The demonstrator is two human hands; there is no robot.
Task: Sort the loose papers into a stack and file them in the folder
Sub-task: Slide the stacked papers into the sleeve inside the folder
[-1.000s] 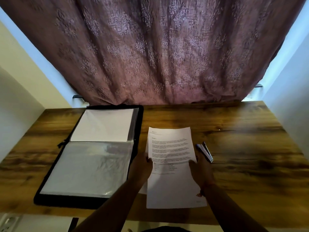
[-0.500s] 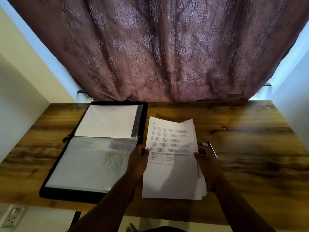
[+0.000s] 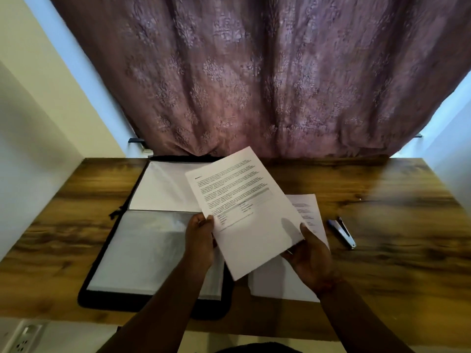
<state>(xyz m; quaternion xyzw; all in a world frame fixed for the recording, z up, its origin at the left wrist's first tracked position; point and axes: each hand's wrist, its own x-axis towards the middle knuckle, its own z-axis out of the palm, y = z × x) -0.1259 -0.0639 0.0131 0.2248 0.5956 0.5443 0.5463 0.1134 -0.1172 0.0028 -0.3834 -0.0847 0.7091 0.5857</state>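
I hold a printed sheet (image 3: 244, 207) lifted off the table and tilted to the left, partly over the open folder (image 3: 153, 250). My left hand (image 3: 200, 238) pinches its left edge and my right hand (image 3: 309, 253) grips its lower right edge. Below it, more white papers (image 3: 309, 215) lie flat on the wooden table (image 3: 395, 225), partly hidden by the sheet and my right hand. The black folder lies open at the left, with a clear plastic sleeve on the near side and a white page on the far side.
A small stapler (image 3: 342, 231) lies on the table to the right of the papers. A purple patterned curtain (image 3: 254, 72) hangs behind the table. White walls close in on both sides. A wall socket (image 3: 25, 337) shows at the lower left below the table edge.
The top sheet has been lifted off the pile and swung left over the folder. The remaining papers now lie on the table, and the stapler is uncovered.
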